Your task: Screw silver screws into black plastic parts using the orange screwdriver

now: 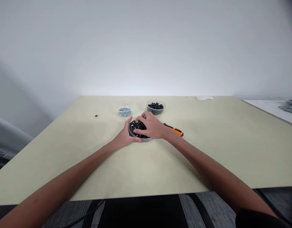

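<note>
My left hand (125,138) is wrapped round the left side of a clear round plastic bowl (147,140), thumb along the near rim and fingers on the far side. Shiny black small parts (139,125) fill this bowl; their exact kind cannot be made out. Over the bowl's right part, my right hand (150,125) is curved with thumb and fingers apart, fingertips touching the black parts. It hides some of them. An orange and black utility knife (175,129) lies on the table just right of my right hand, partly hidden by it.
Behind the hands stand a small clear tub of silvery screw-like bits (125,111) and a clear bowl of black parts (156,107). A tiny black piece (96,116) lies left on the table (221,152). A white item (204,98) is at the back edge, near the wall.
</note>
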The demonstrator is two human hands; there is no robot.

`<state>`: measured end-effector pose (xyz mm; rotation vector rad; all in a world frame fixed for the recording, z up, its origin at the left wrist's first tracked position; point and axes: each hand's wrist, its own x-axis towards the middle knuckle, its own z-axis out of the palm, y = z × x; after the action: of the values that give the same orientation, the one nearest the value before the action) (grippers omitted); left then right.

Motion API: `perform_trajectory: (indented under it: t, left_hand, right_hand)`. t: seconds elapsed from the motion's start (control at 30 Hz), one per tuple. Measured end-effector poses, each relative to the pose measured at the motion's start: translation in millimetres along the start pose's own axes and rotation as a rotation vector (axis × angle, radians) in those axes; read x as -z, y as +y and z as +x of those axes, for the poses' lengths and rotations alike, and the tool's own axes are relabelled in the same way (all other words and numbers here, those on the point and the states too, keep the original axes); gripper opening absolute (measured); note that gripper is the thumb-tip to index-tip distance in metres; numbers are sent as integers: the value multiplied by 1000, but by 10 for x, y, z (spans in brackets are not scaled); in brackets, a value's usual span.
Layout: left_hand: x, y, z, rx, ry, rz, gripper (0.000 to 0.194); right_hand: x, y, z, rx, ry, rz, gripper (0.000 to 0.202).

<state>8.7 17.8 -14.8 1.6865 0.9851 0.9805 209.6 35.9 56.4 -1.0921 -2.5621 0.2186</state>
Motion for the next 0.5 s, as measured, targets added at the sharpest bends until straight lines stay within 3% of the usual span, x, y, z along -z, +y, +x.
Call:
perform_trajectory:
  t: [0.3,0.5]
  left_hand:
    - [2,58,18,30,-9,-42,134]
    - [5,38,22,32,1,6,133]
  right_hand:
    - [-25,-76,22,58,3,-162,47]
    - [-19,-21,43,70,56,-99,46]
